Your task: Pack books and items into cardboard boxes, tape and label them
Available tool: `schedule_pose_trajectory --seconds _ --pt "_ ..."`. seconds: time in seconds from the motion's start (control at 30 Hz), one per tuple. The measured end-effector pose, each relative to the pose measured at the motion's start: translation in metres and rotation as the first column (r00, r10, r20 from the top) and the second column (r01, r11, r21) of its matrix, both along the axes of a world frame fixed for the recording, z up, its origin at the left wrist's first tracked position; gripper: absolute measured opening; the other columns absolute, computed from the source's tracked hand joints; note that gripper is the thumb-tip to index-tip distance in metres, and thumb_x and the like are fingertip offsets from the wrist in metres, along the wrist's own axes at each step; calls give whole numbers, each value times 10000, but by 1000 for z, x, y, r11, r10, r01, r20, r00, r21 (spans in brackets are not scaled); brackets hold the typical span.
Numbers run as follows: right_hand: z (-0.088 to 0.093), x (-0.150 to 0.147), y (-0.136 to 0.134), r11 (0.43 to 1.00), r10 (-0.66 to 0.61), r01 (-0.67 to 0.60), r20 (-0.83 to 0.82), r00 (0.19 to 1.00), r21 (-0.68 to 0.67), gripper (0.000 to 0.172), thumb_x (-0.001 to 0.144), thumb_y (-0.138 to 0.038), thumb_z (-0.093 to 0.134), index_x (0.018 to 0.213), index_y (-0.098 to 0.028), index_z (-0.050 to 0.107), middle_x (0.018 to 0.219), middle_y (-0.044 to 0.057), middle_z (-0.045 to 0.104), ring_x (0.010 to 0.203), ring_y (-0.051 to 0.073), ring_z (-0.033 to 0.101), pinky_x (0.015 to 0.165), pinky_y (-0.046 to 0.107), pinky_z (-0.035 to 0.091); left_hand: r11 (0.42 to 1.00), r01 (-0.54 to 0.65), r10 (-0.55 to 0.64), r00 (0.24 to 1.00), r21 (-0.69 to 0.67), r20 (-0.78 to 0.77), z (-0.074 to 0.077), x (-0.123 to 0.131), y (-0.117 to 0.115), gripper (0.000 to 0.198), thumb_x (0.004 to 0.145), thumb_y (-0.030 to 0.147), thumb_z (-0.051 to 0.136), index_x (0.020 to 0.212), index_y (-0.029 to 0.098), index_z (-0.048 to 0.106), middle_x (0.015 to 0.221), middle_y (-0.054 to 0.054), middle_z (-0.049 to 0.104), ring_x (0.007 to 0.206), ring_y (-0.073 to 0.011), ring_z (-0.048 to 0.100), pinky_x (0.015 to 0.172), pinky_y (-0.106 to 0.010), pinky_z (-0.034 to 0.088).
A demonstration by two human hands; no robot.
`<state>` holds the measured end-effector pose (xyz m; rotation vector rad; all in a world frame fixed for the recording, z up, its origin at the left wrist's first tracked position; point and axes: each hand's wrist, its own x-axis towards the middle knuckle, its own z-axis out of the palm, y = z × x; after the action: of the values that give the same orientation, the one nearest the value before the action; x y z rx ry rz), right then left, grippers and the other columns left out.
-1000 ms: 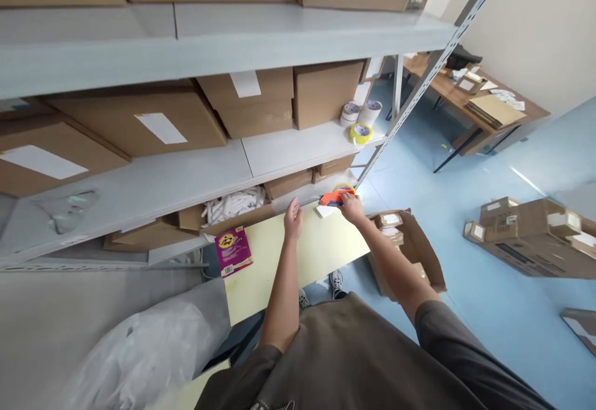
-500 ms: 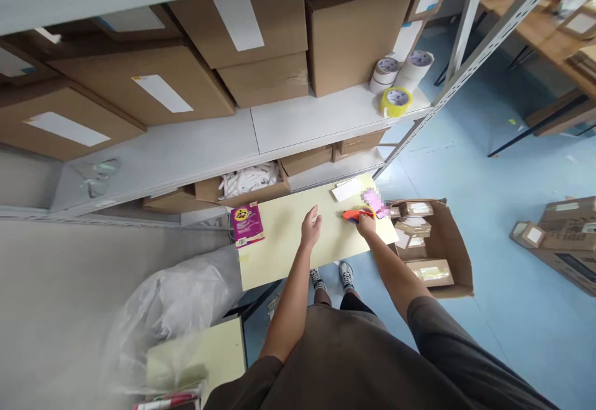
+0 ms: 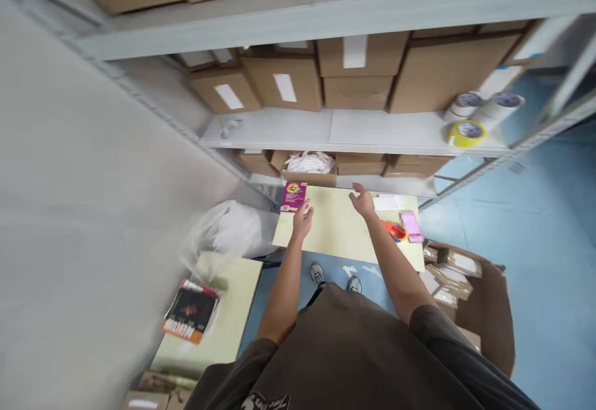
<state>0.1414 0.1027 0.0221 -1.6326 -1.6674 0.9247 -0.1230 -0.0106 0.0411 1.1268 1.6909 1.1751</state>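
My left hand [image 3: 303,219] is open beside a purple and yellow printed packet [image 3: 293,197] at the left end of the pale yellow table [image 3: 333,230]. Its fingertips overlap the packet's right edge in view; I cannot tell whether they touch it. Over the back of the table, my right hand [image 3: 362,200] holds nothing, fingers apart and slightly curled. An orange-red tape dispenser [image 3: 395,230] lies on the right part, partly hidden by my right forearm. White paper slips [image 3: 388,203] and a pink, blurred-out object [image 3: 410,226] are close to it.
Shelves [image 3: 372,127] with cardboard boxes [image 3: 358,93] stand behind the table. Tape rolls [image 3: 467,132] sit at the shelf's right. On the floor at right is an open carton [image 3: 488,310] of small parcels. A second table [image 3: 228,317] bears magazines [image 3: 192,310]; a white plastic bag [image 3: 237,230] bulges nearby.
My right hand has let go of the tape dispenser and moved left, off it. My left hand has moved left to the purple packet. The view has swung left.
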Motion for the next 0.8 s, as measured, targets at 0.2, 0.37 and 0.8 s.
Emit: schedule_pose_trajectory --seconds 0.2,0.37,0.8 --pt "11 -162 -20 961 269 -260 -114 956 91 547 932 -324 644 1464 -199 663 1506 136 674 1351 335 644 1152 498 534 947 -318 319 948 38 -3 8 -125 -71 485 1009 409 692 1461 231 689 1523 -123 655 1410 -307 616 1185 -445 520" --pt "-1 -299 -55 895 435 -410 -147 888 174 501 878 -305 725 1368 -204 717 1420 129 726 1338 318 667 1194 516 506 857 -514 515 857 42 -1 -9 -231 -138 455 1029 409 667 1444 226 690 1566 -136 619 1412 -300 613 1157 -428 536" --pt "-91 -564 -151 669 729 -739 -118 674 -78 498 896 -287 668 1387 -236 727 1496 108 682 1368 301 646 1119 468 588 730 -632 622 772 -260 -129 -124 -442 -218 341 951 297 738 1269 178 773 1478 -191 672 1242 -318 722 1167 -485 522"
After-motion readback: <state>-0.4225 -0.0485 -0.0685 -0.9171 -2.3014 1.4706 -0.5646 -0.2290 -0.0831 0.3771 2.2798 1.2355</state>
